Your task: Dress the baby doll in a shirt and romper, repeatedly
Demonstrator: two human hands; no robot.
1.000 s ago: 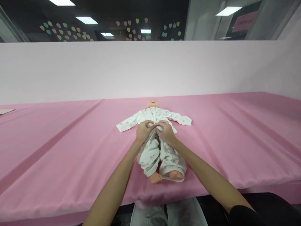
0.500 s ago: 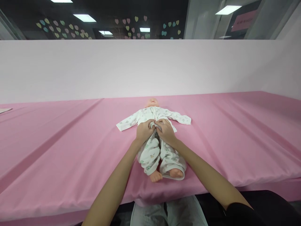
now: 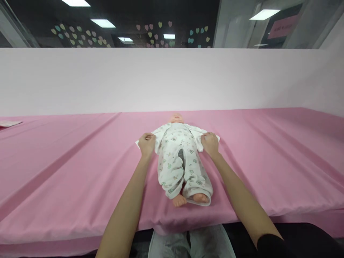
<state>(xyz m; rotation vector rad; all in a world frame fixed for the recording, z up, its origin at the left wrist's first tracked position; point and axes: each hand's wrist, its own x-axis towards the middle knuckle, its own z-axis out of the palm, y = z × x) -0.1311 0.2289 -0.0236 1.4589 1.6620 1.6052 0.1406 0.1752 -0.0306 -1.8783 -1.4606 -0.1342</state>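
A baby doll (image 3: 177,118) lies on its back, head away from me and bare feet towards me. Its white printed trousers (image 3: 172,168) reach up over the front of the body, with a gap at the crotch. A white baby shirt (image 3: 162,132) is spread out to both sides beneath. At the shirt's left side, my left hand (image 3: 147,144) is closed on its cloth, fingers curled. My right hand (image 3: 210,143) is likewise closed on the shirt at the other side. Fingertips of both hands are partly hidden.
A pink sheet (image 3: 80,186) with long creases covers the table. Behind it stands a white wall (image 3: 161,79) below dark glass with heart stickers. A flat pale item (image 3: 9,123) lies at the far left edge. My legs (image 3: 188,243) are against the table's front edge.
Both hands have moved apart from the middle of the doll's waist to the shirt's two sides. The trouser front now lies smooth and higher over the belly.
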